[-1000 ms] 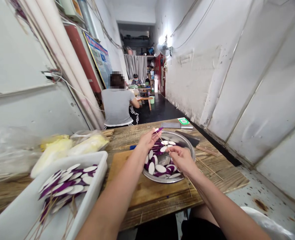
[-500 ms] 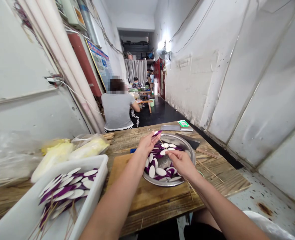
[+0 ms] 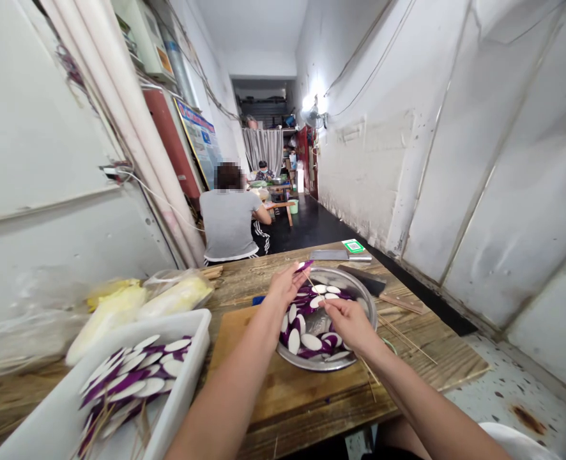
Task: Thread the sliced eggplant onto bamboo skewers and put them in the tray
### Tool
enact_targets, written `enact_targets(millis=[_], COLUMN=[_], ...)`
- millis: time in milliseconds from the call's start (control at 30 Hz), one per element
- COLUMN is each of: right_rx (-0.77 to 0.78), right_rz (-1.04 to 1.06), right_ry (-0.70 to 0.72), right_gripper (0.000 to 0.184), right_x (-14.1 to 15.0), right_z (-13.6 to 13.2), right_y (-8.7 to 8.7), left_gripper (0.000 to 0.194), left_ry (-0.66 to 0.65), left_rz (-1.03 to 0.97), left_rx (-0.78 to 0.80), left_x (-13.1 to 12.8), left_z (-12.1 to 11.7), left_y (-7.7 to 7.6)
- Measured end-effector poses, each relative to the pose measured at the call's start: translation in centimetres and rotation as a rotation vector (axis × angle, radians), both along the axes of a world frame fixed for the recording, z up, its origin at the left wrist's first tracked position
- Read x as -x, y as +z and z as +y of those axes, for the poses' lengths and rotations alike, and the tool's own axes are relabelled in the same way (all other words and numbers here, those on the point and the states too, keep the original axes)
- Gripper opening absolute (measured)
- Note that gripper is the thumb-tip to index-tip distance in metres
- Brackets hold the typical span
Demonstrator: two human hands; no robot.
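Observation:
My left hand (image 3: 285, 285) pinches a purple-skinned eggplant slice (image 3: 305, 265) over the far rim of a metal bowl (image 3: 365, 295). My right hand (image 3: 350, 321) is closed on a thin bamboo skewer (image 3: 315, 289) whose tip points up at that slice. The bowl holds several white and purple eggplant slices (image 3: 308, 338) and stands on a wooden cutting board (image 3: 244, 332). A white plastic tray (image 3: 187, 377) at the lower left holds several skewered eggplant slices (image 3: 134, 374).
Bagged yellow-green vegetables (image 3: 120, 303) lie behind the tray. Loose skewers (image 3: 405, 335), a cleaver (image 3: 367, 276) and a phone (image 3: 328, 255) lie on the wooden table's right and far side. A person in a grey shirt (image 3: 229, 220) sits with their back turned beyond the table.
Both hands stay over the bowl with the slice and skewer held together; the camera has tilted up slightly, so everything sits a little lower in view.

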State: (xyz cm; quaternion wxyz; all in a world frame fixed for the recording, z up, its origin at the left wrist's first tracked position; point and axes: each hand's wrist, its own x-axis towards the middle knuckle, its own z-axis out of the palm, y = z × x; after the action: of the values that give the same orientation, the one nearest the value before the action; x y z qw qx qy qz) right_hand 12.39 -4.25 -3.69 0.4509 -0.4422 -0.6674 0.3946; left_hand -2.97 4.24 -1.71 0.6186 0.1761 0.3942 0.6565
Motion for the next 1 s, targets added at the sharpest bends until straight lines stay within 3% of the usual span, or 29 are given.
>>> enact_targets(millis=[633, 1000], right_rx=[-0.031, -0.076], right_rz=[-0.059, -0.122], right_ry=[0.006, 0.005], right_gripper=[0.032, 0.031], right_x=[0.0, 0.2], right_z=[0.1, -0.2], right_y=[-0.5, 0.1], left_gripper=[0.004, 0.008], left_ry=[-0.017, -0.011], left_rz=[0.049, 0.163], left_rx=[-0.030, -0.071], left_x=[-0.1, -0.7], left_z=[-0.5, -1.0], left_y=[0.2, 0.3])
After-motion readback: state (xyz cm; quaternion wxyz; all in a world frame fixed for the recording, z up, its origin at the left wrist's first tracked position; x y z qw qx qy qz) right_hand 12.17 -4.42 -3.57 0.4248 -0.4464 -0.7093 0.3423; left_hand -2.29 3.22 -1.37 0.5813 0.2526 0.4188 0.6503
